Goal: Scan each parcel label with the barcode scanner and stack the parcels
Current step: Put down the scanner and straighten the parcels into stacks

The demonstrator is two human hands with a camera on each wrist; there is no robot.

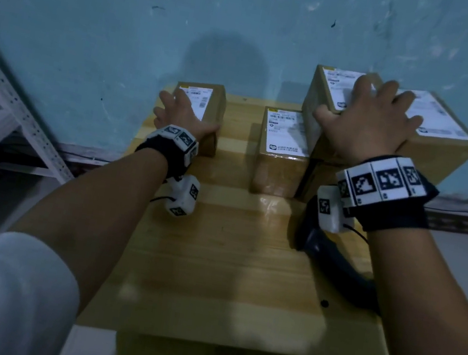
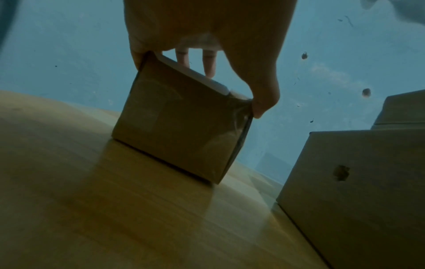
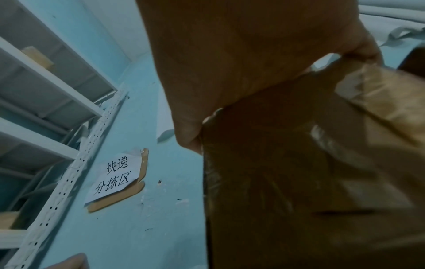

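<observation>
Three labelled cardboard parcels stand along the far edge of the wooden table [image 1: 221, 267]. My left hand [image 1: 188, 111] grips the small left parcel [image 1: 207, 105] from above. In the left wrist view the thumb [image 2: 264, 102] and fingers [image 2: 135, 58] clamp the sides of this parcel [image 2: 184, 127], whose base is on the table. My right hand [image 1: 372, 107] lies spread on top of the large parcel [image 1: 439, 148], which sits on another box [image 1: 315, 181]; the thumb [image 3: 188, 138] presses its side [image 3: 299, 182]. The black barcode scanner [image 1: 332, 263] lies on the table under my right forearm.
A middle parcel [image 1: 283, 151] stands between my two hands, close to the right stack. A white metal rack [image 1: 7, 110] stands left of the table. The blue wall [image 1: 250, 26] is directly behind the parcels, with a paper sign [image 3: 115, 180] on it.
</observation>
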